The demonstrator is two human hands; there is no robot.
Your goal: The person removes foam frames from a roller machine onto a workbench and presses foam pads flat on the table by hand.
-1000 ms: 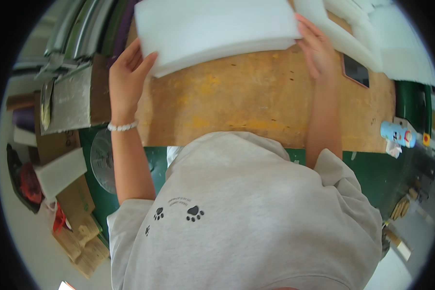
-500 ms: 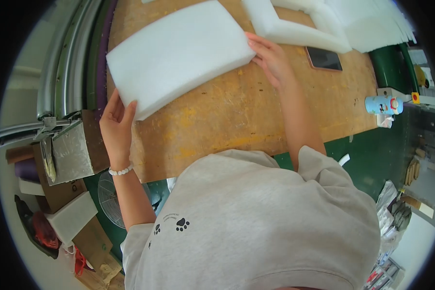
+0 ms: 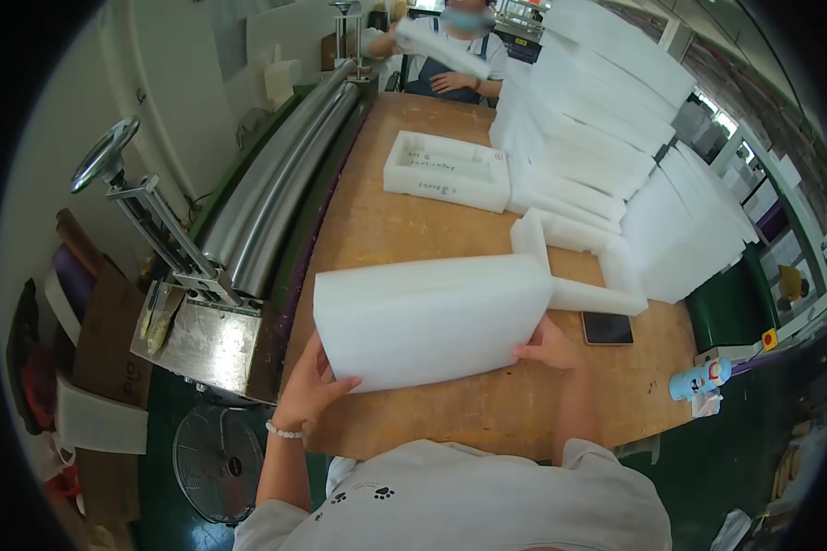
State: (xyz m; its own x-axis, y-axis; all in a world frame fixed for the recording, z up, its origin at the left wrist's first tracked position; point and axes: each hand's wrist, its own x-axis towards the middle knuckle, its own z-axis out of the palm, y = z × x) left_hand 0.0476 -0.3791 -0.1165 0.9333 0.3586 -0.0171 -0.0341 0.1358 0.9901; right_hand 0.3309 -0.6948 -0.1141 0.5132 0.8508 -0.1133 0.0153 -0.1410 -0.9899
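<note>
A thick white foam block [image 3: 432, 321] is held between my two hands over the near part of the wooden table [image 3: 377, 234]. My left hand [image 3: 314, 384] grips its lower left corner, the thumb on the near side and the other fingers partly hidden at the left end. At the right end my right hand [image 3: 549, 347] grips the block, its thumb on the near face. Just behind the block's right end lies a white foam frame [image 3: 597, 296]. Farther back sits a foam tray with handwriting [image 3: 446, 174].
Metal rollers [image 3: 280, 193] run along the table's left side. Tall stacks of white foam sheets [image 3: 597, 101] stand at the back right. A phone [image 3: 606, 328] and a blue bottle [image 3: 700, 378] are at the right. Across the table, a person [image 3: 450, 69] holds a white foam piece.
The view has tilted up, bringing the far table, the stacks and the other person into sight. The foam block, still in both hands, shows its broad face at a different angle.
</note>
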